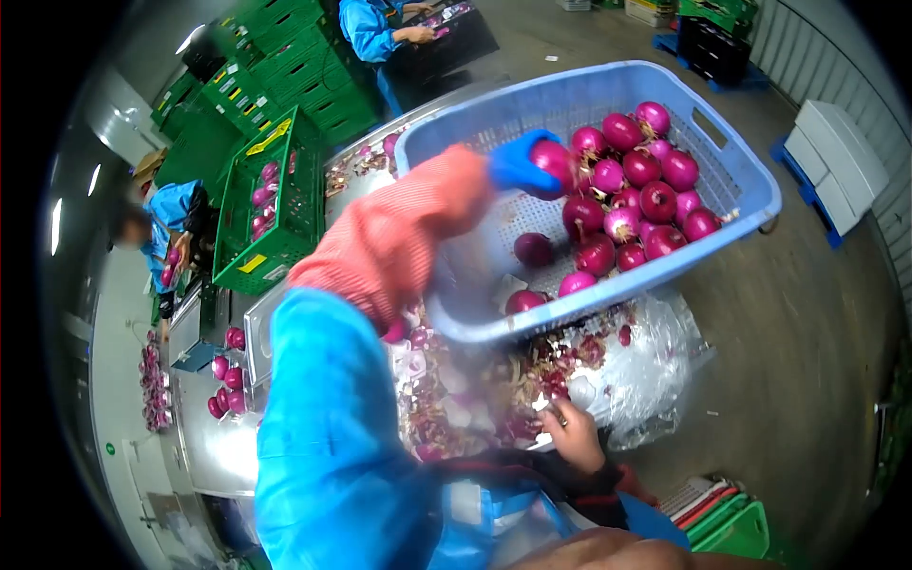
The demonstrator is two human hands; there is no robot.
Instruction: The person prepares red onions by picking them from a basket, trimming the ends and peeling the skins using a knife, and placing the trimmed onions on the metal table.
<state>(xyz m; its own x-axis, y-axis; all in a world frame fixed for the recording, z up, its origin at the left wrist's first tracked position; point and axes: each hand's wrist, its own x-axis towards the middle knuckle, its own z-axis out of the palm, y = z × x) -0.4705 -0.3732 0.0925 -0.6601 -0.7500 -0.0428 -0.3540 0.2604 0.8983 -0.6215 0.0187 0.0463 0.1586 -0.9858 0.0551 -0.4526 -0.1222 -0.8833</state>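
Note:
My left hand (518, 163), in a blue glove below an orange-red sleeve cover, is closed around a red onion (552, 163) over the blue plastic basket (456, 330). Inside the basket, peeled red onions (657, 201) are heaped toward the right end, beside and below that hand. A single darker onion (533, 250) lies on the basket floor nearer the middle. My right hand (574, 439), bare, is low in front of me by the onion skins (546, 375). Its fingers are curled together around something small that I cannot make out.
A green crate (249, 275) of onions stands left of the basket. Clear plastic film (655, 361) hangs at the table edge. Two people in blue (369, 33) work beyond, near stacked green crates (294, 71). More onions (228, 385) lie at the left.

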